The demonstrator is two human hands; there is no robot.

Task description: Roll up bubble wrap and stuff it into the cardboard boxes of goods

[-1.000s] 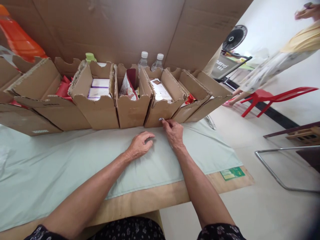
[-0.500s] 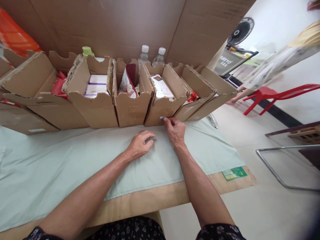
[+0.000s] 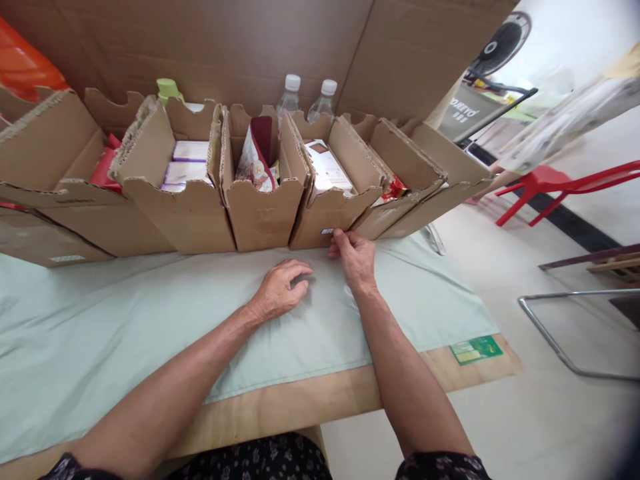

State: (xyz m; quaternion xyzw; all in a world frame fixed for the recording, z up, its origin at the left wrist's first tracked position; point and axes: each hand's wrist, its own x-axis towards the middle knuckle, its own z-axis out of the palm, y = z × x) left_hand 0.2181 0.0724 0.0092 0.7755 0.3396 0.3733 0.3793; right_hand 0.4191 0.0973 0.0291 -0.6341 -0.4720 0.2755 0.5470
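A small white-and-dark label [image 3: 327,231] is on the front of a cardboard box [image 3: 320,217] that has a white packet [image 3: 327,167] inside. My right hand [image 3: 357,257] is at the bottom of this box front, its thumb and fingers drawn together beside the label. Whether anything is between those fingertips is hidden. My left hand [image 3: 283,290] rests on the pale green cloth [image 3: 240,353], thumb apart from loosely curved fingers, holding nothing. Left of the labelled box, another cardboard box [image 3: 263,217] contains a red-and-white patterned packet [image 3: 256,160].
More cardboard boxes line the row; one holds white-and-purple packs [image 3: 185,163]. Two clear bottles [image 3: 323,107] stand behind, before a tall cardboard panel [image 3: 225,53]. A green card [image 3: 476,349] lies on the wooden table edge [image 3: 300,397]. A red chair [image 3: 545,183] is at right.
My right hand has shifted slightly, its fingertips now just right of the label and more curled. The left hand stays in place. The view has turned a little.
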